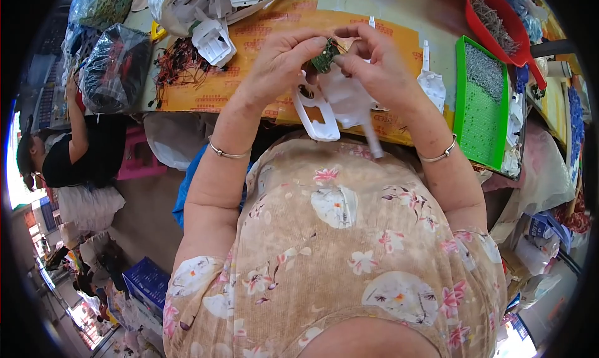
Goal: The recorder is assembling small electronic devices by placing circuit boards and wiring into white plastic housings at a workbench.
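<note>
Over the near part of the table, my left hand point(284, 66) pinches a small green circuit board point(324, 57) between thumb and fingers. Close against the board's right side is my right hand point(382, 68), its thumb and fingers drawn together. Thin wires show between the board and that hand, but what its fingertips grip is hidden. Below my hands hangs a white plastic frame with openings point(320, 122), tilted at the table's edge. Beside it a whitish, translucent plastic part point(349, 99) is smeared by motion, with a long strip pointing down toward my lap.
Wired components point(178, 68) lie heaped left of a white plastic housing point(214, 43). A green tray point(460, 108) of small metal pieces stands at right, by a red scoop point(475, 15). Another white part point(432, 87) lies nearer. A person point(68, 152) sits at far left.
</note>
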`<state>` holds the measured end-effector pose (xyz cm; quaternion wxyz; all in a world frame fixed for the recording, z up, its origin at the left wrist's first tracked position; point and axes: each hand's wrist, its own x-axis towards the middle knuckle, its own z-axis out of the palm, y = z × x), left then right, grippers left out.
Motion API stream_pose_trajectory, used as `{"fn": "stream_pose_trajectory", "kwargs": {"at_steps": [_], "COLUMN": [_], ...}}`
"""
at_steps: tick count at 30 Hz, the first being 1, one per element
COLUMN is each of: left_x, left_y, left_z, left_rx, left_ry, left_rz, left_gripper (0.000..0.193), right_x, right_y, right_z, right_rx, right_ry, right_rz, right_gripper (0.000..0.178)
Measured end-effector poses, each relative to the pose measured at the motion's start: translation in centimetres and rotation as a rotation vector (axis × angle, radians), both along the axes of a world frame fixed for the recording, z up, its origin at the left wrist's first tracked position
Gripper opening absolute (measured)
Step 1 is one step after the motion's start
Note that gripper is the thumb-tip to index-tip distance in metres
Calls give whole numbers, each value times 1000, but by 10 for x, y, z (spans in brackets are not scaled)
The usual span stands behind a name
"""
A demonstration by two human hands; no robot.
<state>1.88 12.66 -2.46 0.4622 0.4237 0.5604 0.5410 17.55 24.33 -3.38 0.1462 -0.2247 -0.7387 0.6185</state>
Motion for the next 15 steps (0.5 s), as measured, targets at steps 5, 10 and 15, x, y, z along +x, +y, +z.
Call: {"fn": "stream_pose_trajectory", "kwargs": {"at_steps": [5,10,15], "left_x": [-4,0,-3], "left_y": [-3,0,5], "left_z": [0,0,-4], "left_rx": [-78,-68,-125], "left_ry": [177,131,99], "left_rz": [-140,-167,-161], "left_gripper": [26,23,18], "right_x": [-2,0,2], "right_y": [11,17,15], "right_z": [-15,-9,-4], "right_rx": [194,77,-119], "right_ry": [226,102,91], "right_rz": [29,113,139], "right_gripper": [12,11,12]}}
